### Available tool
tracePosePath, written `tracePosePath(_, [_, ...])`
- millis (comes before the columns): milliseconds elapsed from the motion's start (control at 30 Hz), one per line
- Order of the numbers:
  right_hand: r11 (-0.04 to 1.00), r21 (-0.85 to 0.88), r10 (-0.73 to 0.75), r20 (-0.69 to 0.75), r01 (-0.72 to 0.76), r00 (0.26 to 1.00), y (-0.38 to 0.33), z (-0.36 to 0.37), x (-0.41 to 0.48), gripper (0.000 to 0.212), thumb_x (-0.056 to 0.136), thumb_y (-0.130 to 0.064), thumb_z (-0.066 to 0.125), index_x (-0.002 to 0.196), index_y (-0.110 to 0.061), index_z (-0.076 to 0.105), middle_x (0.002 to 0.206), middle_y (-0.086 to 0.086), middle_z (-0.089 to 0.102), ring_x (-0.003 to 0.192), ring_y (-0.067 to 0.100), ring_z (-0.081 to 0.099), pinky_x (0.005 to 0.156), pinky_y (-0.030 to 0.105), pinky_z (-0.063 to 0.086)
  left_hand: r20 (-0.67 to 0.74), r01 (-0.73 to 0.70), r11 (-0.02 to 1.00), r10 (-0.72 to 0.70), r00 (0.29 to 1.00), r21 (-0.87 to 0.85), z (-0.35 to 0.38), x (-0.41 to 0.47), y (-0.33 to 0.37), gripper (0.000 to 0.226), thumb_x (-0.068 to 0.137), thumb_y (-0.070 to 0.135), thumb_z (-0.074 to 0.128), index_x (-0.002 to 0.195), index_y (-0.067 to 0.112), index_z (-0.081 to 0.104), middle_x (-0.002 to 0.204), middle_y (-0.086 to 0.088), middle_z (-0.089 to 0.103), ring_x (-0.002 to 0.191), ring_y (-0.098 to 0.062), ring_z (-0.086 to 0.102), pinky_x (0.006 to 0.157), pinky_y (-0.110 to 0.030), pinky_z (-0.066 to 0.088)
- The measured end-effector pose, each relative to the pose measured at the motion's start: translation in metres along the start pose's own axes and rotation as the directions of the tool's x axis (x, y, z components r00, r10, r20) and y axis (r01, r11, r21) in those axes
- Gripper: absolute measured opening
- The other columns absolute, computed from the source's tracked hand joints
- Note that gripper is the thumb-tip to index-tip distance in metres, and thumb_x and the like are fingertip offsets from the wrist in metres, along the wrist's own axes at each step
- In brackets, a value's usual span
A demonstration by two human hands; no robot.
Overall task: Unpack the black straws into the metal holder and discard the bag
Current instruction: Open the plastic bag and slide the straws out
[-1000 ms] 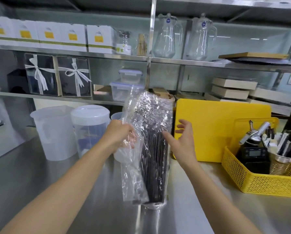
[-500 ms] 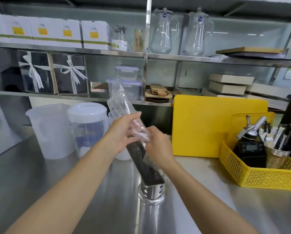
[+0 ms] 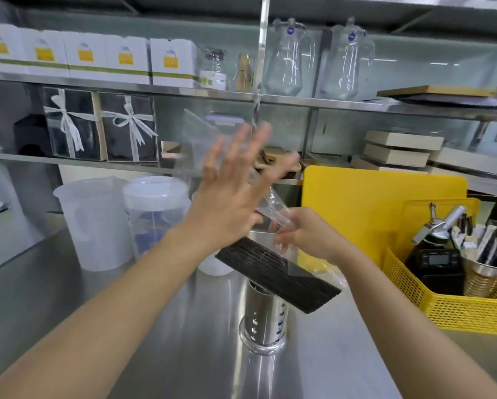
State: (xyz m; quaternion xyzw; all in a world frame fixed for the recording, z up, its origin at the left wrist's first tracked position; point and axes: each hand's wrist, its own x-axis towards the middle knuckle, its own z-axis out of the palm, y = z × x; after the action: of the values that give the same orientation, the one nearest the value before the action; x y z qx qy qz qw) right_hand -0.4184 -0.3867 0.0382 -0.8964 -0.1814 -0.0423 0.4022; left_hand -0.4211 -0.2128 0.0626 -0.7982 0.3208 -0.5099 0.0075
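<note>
Black straws (image 3: 279, 279) are seen as one dark bundle lying tilted across the mouth of the metal holder (image 3: 263, 318), just below both hands, with the lower end jutting out to the right of the holder. Half a second ago the bundle stood nearly upright in the holder with both hands closed around it; now it has tipped over and the hands have parted.

One clear plastic bag (image 3: 212, 156) is seen, blurred by motion: its upper part is raised behind the left hand (image 3: 230, 203), and its lower part is drawn down to the right hand (image 3: 305, 234). The left hand is spread flat with fingers splayed and nothing gripped. The right hand is closed on the bag's lower part, just above the bundle; whether the bag is fully off the straws possibly cannot be judged through the blur.

One steel counter (image 3: 68, 283) is under everything. To the left of the left hand, two translucent plastic jugs (image 3: 97, 223) are counted. To the right of the right hand, one yellow cutting board (image 3: 380, 203) and one yellow basket (image 3: 457, 306) are placed. Above the hands, two glass pitchers (image 3: 290, 59) are shelved.
</note>
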Motion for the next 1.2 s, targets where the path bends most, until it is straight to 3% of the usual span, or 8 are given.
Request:
tracePosePath(133, [1.000,0.020,-0.024,-0.009,0.024,1.000,0.001,0.003,-0.001,0.015,0.078,0.003,0.061,0.083,-0.011,0.060,0.076,0.012,0.064,0.070,0.028,0.062,0.070,0.038,0.051,0.167,-0.218,0.975,0.207,0.964,0.050,0.020,-0.001,0.014,0.069,0.062,0.000,0.065,0.126,0.019,0.049,0.106,-0.005,0.070,0.117,-0.024,0.056,0.110,-0.048,-0.007])
tracePosePath(233, [0.998,-0.065,-0.026,-0.024,0.024,0.999,-0.001,0.002,-0.007,0.007,0.079,-0.005,0.064,0.081,-0.011,0.061,0.070,0.004,0.062,0.069,0.020,0.059,0.067,0.031,0.046,0.250,-0.181,0.983,0.165,0.954,0.043,0.023,0.007,0.016,0.032,0.062,0.001,0.069,0.087,0.022,0.068,0.064,0.005,0.065,0.079,-0.018,0.066,0.109,-0.043,-0.005])
tracePosePath(500, [0.994,0.076,0.073,0.136,-0.084,0.988,0.016,-0.037,-0.038,0.091,0.051,-0.051,0.075,0.133,-0.035,0.036,0.126,-0.013,0.054,0.116,0.002,0.049,0.096,0.024,0.040,0.453,0.085,0.986,-0.011,0.892,-0.144,0.022,0.019,0.000,0.005,0.083,0.016,0.059,0.085,0.018,0.064,0.074,0.007,0.064,0.090,-0.016,0.057,0.108,-0.038,0.008])
tracePosePath(667, [0.984,0.110,0.118,0.188,-0.140,0.975,0.034,-0.055,-0.062,0.088,0.059,-0.021,0.083,0.129,-0.044,0.036,0.130,-0.012,0.049,0.118,0.009,0.051,0.096,0.029,0.044,0.470,0.260,0.933,-0.118,0.875,-0.250,0.025,0.022,-0.016,0.013,0.085,0.022,0.061,0.094,0.015,0.066,0.072,0.013,0.056,0.095,-0.013,0.046,0.107,-0.033,0.008])
tracePosePath(800, [0.942,0.335,0.115,-0.234,-0.031,0.965,0.042,-0.032,-0.057,0.028,0.078,0.002,0.063,0.102,-0.012,0.066,0.094,-0.001,0.072,0.080,0.004,0.067,0.069,0.019,0.049,0.483,0.313,0.912,-0.155,0.862,-0.266,0.024,0.027,-0.015,0.017,0.084,0.026,0.063,0.096,0.014,0.066,0.077,0.009,0.059,0.095,-0.013,0.043,0.109,-0.037,0.008])
tracePosePath(967, [0.729,0.683,0.359,-0.439,0.047,0.824,0.054,-0.012,-0.047,0.007,0.083,-0.006,0.061,0.086,-0.002,0.067,0.076,0.006,0.069,0.065,0.015,0.065,0.058,0.026,0.051,0.412,0.226,0.947,-0.117,0.904,-0.227,0.019,0.030,-0.006,0.020,0.084,0.027,0.060,0.104,0.024,0.062,0.094,0.009,0.062,0.110,-0.015,0.049,0.111,-0.043,0.001])
tracePosePath(1067, [0.622,0.775,0.403,-0.439,0.112,0.803,0.055,-0.011,-0.044,0.006,0.084,-0.008,0.060,0.081,-0.005,0.064,0.074,0.008,0.067,0.065,0.019,0.063,0.057,0.030,0.051,0.268,0.218,0.961,-0.167,0.949,-0.172,0.020,0.027,-0.008,0.057,0.081,0.031,0.064,0.133,0.033,0.041,0.138,0.002,0.043,0.133,-0.019,0.029,0.111,-0.045,0.000])
tracePosePath(1200, [0.462,0.855,0.422,-0.445,0.235,0.790,0.061,-0.016,-0.046,0.009,0.082,0.000,0.056,0.078,-0.007,0.061,0.076,0.009,0.066,0.067,0.020,0.063,0.065,0.031,0.050,0.032,0.428,0.849,-0.440,0.897,-0.310,0.019,0.017,-0.024,0.100,0.064,0.047,0.076,0.136,0.037,0.008,0.151,-0.013,0.019,0.138,-0.027,0.016,0.112,-0.047,0.005])
